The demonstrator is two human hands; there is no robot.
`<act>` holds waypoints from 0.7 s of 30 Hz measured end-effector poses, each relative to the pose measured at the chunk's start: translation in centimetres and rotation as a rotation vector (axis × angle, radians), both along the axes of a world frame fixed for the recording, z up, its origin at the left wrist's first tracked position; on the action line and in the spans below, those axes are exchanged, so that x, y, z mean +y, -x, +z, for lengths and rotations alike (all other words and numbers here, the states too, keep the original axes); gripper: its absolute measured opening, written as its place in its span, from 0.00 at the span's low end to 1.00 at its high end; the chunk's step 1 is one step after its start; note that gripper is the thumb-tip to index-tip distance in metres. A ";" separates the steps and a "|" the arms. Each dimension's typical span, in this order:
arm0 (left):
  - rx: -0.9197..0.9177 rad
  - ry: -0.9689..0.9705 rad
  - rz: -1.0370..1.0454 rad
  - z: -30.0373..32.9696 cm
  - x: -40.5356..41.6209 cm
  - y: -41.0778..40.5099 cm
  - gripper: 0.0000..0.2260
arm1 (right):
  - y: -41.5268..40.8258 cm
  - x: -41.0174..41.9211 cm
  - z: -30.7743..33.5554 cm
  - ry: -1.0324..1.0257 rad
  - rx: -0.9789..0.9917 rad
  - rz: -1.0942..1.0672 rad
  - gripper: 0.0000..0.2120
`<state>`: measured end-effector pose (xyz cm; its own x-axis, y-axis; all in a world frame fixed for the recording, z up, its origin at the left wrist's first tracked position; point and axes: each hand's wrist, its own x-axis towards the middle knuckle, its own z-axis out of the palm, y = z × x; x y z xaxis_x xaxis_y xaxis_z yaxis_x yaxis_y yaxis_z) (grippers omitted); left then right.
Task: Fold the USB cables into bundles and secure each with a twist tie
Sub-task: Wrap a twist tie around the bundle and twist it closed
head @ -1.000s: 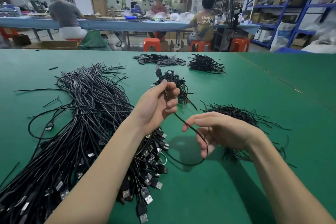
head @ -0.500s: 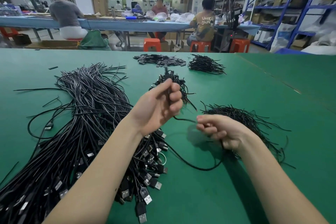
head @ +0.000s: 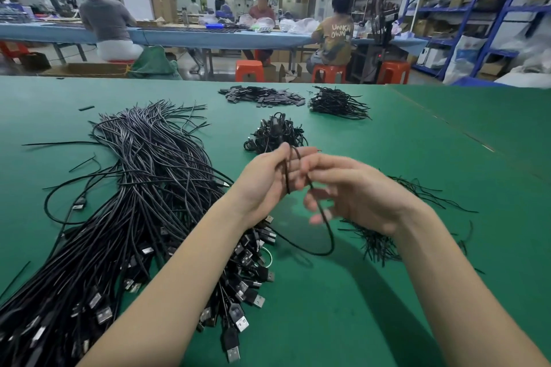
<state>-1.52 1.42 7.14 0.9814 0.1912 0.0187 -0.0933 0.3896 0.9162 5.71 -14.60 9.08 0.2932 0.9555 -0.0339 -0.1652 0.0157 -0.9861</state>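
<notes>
My left hand [head: 265, 182] pinches folded loops of a thin black USB cable [head: 323, 229] above the green desk [head: 447, 158]; my right hand [head: 354, 191], fingers loosely curled, guides its hanging loop. Light and floppy, it seems best gripped mid-fold.

Right hand [head: 354, 191] fingertips smeared by motion, twist-tie heap [head: 378, 241] half hidden behind that hand's wrist, loose cable pile [head: 125, 217] (plugs and all) cut off left of the hand at frame's edge
</notes>
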 end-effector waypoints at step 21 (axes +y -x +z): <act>0.108 -0.556 -0.221 -0.1 0.6 0.9 0.22 | -2.4 -0.3 -0.4 -0.044 0.791 -0.264 0.13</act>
